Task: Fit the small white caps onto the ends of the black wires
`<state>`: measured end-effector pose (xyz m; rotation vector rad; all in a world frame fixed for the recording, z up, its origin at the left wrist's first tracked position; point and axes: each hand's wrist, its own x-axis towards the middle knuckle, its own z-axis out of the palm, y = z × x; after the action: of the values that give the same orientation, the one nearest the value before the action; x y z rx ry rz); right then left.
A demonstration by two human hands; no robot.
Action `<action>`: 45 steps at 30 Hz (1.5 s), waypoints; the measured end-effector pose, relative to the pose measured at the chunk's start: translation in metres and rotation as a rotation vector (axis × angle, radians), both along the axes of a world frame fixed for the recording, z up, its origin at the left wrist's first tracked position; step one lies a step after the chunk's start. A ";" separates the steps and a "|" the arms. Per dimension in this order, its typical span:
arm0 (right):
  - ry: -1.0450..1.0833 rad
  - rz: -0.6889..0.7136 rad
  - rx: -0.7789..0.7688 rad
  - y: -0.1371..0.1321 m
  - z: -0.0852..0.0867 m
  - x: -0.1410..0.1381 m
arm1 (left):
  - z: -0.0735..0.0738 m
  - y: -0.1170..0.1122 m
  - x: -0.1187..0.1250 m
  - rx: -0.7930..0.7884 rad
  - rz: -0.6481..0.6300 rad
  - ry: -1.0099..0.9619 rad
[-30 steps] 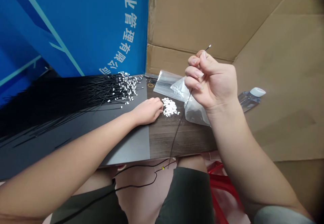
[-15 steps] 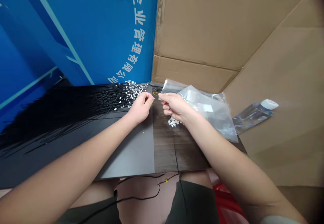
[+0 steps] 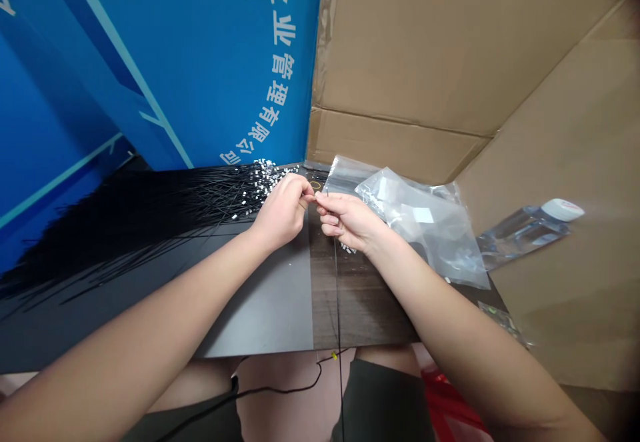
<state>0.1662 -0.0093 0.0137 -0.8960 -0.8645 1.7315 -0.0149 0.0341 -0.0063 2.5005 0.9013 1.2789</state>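
My left hand (image 3: 285, 214) and my right hand (image 3: 353, 219) meet fingertip to fingertip above the table. The right one is pinched on a thin black wire (image 3: 339, 309), which hangs straight down past the table edge. The left thumb and forefinger are pinched together at the wire's upper end; what lies between them is too small to make out. Beside my left hand is a big bundle of black wires (image 3: 150, 195) with small white tips (image 3: 265, 179). Partly hidden under my right hand lie small loose white pieces (image 3: 349, 249).
Clear plastic bags (image 3: 445, 242) lie on the table's right side, with a water bottle (image 3: 530, 229) beyond them. A small yellow ring (image 3: 315, 186) lies behind my hands. A blue printed panel (image 3: 210, 62) and cardboard (image 3: 400, 49) wall the table in. A black cable (image 3: 280, 389) hangs below.
My hands have come together; before, a small gap stood between them. The black wire now hangs straighter. The view has shifted slightly.
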 end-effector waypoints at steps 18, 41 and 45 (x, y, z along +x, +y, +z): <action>-0.434 -0.156 0.277 -0.003 -0.010 0.005 | -0.006 -0.010 0.005 -0.635 -0.095 -0.376; -0.512 -0.229 0.271 -0.003 -0.009 0.006 | -0.004 -0.012 0.006 -0.946 -0.156 -0.670; -0.545 -0.236 0.321 -0.003 -0.010 0.005 | -0.004 -0.011 0.006 -0.973 -0.175 -0.681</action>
<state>0.1713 -0.0126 0.0039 -1.2134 -1.2892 1.1125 -0.0092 0.0233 -0.0106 1.2510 0.8076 1.1124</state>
